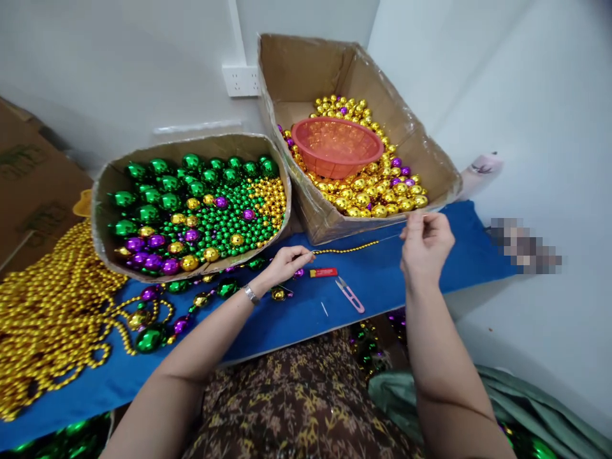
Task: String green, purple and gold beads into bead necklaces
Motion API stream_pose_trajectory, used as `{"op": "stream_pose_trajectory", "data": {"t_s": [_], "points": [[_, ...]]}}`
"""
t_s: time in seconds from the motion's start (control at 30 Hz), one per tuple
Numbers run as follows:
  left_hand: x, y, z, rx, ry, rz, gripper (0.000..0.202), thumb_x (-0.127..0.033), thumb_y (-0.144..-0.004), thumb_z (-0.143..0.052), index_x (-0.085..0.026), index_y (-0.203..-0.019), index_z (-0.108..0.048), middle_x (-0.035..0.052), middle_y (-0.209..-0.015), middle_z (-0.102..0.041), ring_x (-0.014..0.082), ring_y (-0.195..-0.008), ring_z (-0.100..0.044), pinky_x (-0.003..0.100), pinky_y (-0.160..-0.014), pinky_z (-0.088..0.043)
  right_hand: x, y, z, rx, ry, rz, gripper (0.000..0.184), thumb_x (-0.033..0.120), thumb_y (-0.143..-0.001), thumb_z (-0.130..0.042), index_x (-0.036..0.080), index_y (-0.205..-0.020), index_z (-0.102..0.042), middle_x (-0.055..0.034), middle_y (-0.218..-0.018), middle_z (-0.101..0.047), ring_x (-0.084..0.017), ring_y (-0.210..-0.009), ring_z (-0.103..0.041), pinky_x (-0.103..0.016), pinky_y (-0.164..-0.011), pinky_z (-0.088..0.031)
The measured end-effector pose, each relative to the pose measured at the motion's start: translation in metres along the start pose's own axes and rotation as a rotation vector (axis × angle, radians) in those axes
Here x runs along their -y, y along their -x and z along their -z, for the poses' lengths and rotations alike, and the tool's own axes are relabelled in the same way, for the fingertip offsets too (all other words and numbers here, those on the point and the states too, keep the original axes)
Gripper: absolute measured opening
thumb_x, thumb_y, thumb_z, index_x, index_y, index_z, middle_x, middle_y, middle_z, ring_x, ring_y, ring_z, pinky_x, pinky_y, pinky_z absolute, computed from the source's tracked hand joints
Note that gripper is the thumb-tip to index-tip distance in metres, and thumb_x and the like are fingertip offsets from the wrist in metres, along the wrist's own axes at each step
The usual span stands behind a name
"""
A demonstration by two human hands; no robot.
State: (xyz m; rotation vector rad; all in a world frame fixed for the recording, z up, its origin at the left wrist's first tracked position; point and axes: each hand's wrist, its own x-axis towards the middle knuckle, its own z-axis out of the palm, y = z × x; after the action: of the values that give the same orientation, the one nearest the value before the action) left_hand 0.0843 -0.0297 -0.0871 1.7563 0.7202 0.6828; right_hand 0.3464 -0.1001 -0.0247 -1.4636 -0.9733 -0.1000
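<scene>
Between my two hands runs a string of small gold beads [347,249], stretched just above the blue table cover. My left hand [288,262], with a metal watch on the wrist, pinches the string's left end. My right hand [427,241] is closed in a pinch on the thin clear thread to the right of the beads. Below the string lie a red lighter [324,272], pink thread snips [351,296] with the blades pointing away, and a thin white stick [324,308]. A strand of large green, gold and purple beads [150,338] lies left of my left hand.
A low cardboard box [98,236] holds green, gold and purple beads. Beside it, a taller box [315,223] contains gold and purple beads and a red plastic basket [335,169]. Long gold bead strands [52,312] are heaped on the blue table cover [291,325] at left.
</scene>
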Motion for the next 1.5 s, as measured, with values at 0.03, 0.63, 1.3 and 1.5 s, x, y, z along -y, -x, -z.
{"op": "stream_pose_trajectory", "data": {"t_s": [0.03,0.63,1.3,1.5], "points": [[-0.002,0.001,0.002,-0.012,0.042,0.006,0.036,-0.047,-0.085,-0.058,-0.013,-0.083,-0.071,0.0057,-0.08,-0.07,0.0151,-0.071,-0.059,0.025,-0.065,-0.044,-0.008,-0.001,0.005,-0.026,0.035,-0.011,0.036,0.053,-0.093,-0.045,0.019,-0.087,-0.054,0.0035,-0.063,-0.051,-0.01,-0.05,-0.048,-0.024,-0.051,-0.04],[-0.052,0.017,0.026,-0.22,0.207,0.059,0.027,-0.042,-0.08,-0.067,-0.016,-0.081,-0.073,0.0016,-0.06,-0.064,0.0125,-0.059,-0.056,0.025,-0.061,-0.044,-0.069,0.03,-0.001,0.617,0.979,-0.209,0.041,0.039,-0.098,-0.033,0.025,-0.129,-0.056,-0.0134,-0.118,-0.063,-0.026,-0.096,-0.065,-0.034,-0.075,-0.047],[-0.056,0.025,0.025,-0.32,0.483,0.215,0.023,-0.037,-0.071,-0.073,-0.015,-0.074,-0.07,-0.0011,-0.055,-0.051,0.0101,-0.053,-0.045,0.024,-0.055,-0.041,-0.059,-0.02,0.003,1.063,1.041,0.03,0.028,0.027,-0.097,-0.041,0.017,-0.113,-0.062,-0.0123,-0.1,-0.069,-0.021,-0.085,-0.066,-0.027,-0.067,-0.042],[-0.06,0.022,0.016,-0.297,0.325,0.188,0.027,-0.041,-0.073,-0.069,-0.014,-0.075,-0.07,-0.0027,-0.053,-0.047,0.0084,-0.051,-0.038,0.022,-0.05,-0.03,0.051,0.008,0.003,1.146,0.626,0.626,0.021,0.03,-0.097,-0.042,0.022,-0.098,-0.061,-0.0027,-0.091,-0.07,-0.015,-0.076,-0.062,-0.025,-0.061,-0.036]]}}
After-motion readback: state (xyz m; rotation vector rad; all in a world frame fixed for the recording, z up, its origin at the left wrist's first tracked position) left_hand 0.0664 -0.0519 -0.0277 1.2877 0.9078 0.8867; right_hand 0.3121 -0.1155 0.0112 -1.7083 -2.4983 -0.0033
